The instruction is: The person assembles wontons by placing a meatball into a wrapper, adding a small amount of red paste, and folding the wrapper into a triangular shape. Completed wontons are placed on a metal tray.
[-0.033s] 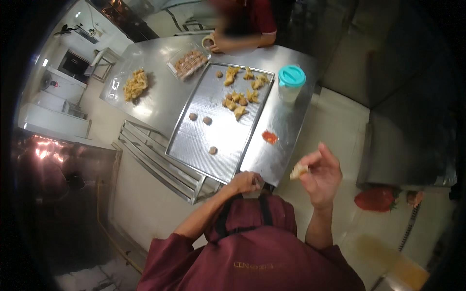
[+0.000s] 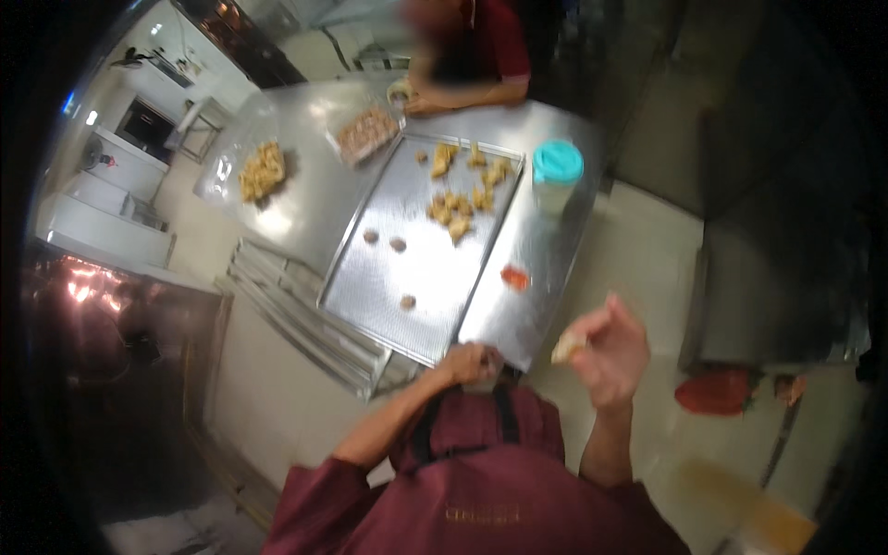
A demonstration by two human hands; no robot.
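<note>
My right hand (image 2: 612, 356) is raised off the table's near right corner, pinching a small pale yellow piece (image 2: 566, 346), seemingly folded dough. Curled fingers of my left hand (image 2: 474, 363) rest by the table's near edge, close to the tray's near corner; what they hold, if anything, is hidden. The perforated metal tray (image 2: 388, 282) bears several brown balls (image 2: 398, 244) in its left half and near part. Crumpled yellow pieces (image 2: 444, 159) lie with more balls at its far right. Beside the tray is a small orange-red patch (image 2: 514, 277).
A clear jug with a turquoise lid (image 2: 558, 165) stands right of the tray on the steel table (image 2: 504, 324). A pack of brown balls (image 2: 367, 135) and a yellow heap (image 2: 263, 171) lie far left. Across the table, another person's arm (image 2: 481, 95) reaches in by a round container (image 2: 400, 92).
The table and tray sit slightly lower in the picture, which is more blurred. My left hand appears a little lower; my right hand still pinches the pale piece.
</note>
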